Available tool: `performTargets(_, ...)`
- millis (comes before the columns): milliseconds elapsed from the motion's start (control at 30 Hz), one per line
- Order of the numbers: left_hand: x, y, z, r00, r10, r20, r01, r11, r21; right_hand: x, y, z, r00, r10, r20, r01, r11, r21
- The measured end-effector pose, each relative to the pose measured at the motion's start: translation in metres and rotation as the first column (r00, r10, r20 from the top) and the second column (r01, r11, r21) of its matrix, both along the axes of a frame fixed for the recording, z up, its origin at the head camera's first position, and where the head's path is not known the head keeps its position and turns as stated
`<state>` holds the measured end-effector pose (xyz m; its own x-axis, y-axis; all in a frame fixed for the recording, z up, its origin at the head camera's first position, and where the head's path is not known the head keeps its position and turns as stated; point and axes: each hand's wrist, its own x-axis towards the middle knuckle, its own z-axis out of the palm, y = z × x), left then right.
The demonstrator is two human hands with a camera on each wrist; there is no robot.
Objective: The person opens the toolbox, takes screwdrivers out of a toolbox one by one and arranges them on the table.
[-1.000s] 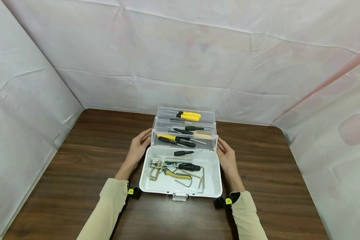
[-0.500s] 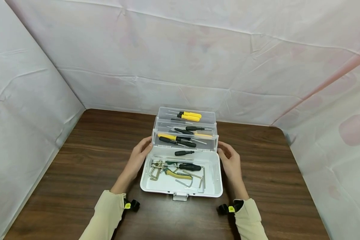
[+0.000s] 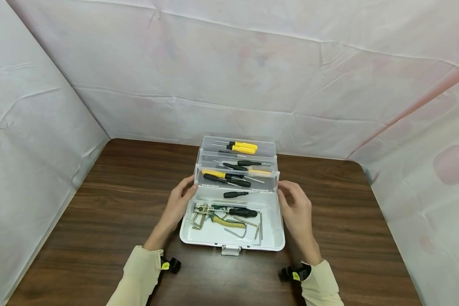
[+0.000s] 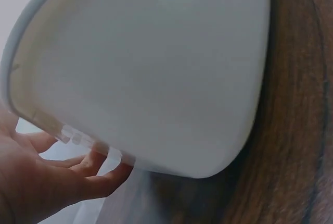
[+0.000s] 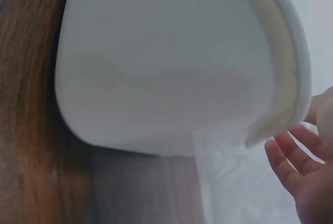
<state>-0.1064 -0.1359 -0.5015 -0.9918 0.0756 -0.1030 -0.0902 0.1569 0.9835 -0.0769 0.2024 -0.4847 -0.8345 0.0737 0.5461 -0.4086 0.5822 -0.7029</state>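
Note:
An opened white toolbox (image 3: 272, 229) stands on the table, its clear tiered trays (image 3: 268, 148) raised at the back. Yellow and black screwdrivers (image 3: 242, 149) lie in the tiers; pliers (image 3: 229, 222), hex keys (image 3: 261, 225) and a black-handled screwdriver (image 3: 242, 212) lie in the base. My left hand (image 3: 176, 207) grips the back left corner; in the left wrist view its bent fingertips (image 4: 125, 166) touch the rear edge beside the hinge. At the back right corner, my right hand (image 3: 299, 214) has thumb and forefinger against the side, its other fingers (image 5: 291, 159) loosely bent behind the box.
The brown wooden table (image 3: 99, 212) extends on both sides of the toolbox. Behind it and at the sides hang pale cloth walls (image 3: 229, 63). A clear latch (image 3: 230, 250) sticks out at the box's front.
Both hands have shifted slightly along the box's sides, and the right wrist has moved outward and toward the near edge. Box and tools look almost unmoved.

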Motion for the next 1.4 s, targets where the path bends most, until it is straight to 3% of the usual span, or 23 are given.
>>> performTargets(167, 0.001, 0.002, -0.001, 1.000, 0.004, -0.014, -0.004, 1.000, 0.011, -0.001, -0.011, 0.009, 0.999, 0.046, -0.021, -0.043, 0.989, 0.139)
performTargets(333, 0.000, 0.001, -0.003, 1.000, 0.015, -0.020, -0.014, 1.000, 0.012, -0.003, -0.028, 0.017, 0.992, 0.124, -0.003, -0.118, 0.952, 0.283)
performTargets(567, 0.000, 0.000, -0.004, 1.000, 0.020, -0.019, -0.020, 1.000, 0.005, -0.009, -0.053, 0.026, 0.965, 0.260, 0.044, -0.250, 0.851, 0.461)
performTargets(733, 0.000, 0.000, -0.003, 1.000, 0.024, -0.016, -0.024, 1.000, 0.006, -0.014, -0.065, 0.032, 0.944, 0.316, 0.093, -0.313, 0.771, 0.555)
performTargets(833, 0.000, 0.000, -0.003, 1.000, 0.023, -0.016, -0.023, 1.000, 0.008, -0.017, -0.071, 0.035, 0.933, 0.342, 0.109, -0.338, 0.737, 0.585)
performTargets(1000, 0.000, -0.001, -0.003, 1.000, 0.012, -0.008, -0.012, 1.000, 0.019, -0.022, -0.075, 0.039, 0.921, 0.356, 0.159, -0.376, 0.704, 0.603)
performTargets(1400, 0.001, 0.001, -0.003, 1.000, 0.025, -0.002, -0.025, 1.000, 0.019, -0.027, -0.079, 0.045, 0.898, 0.347, 0.269, -0.439, 0.679, 0.588)
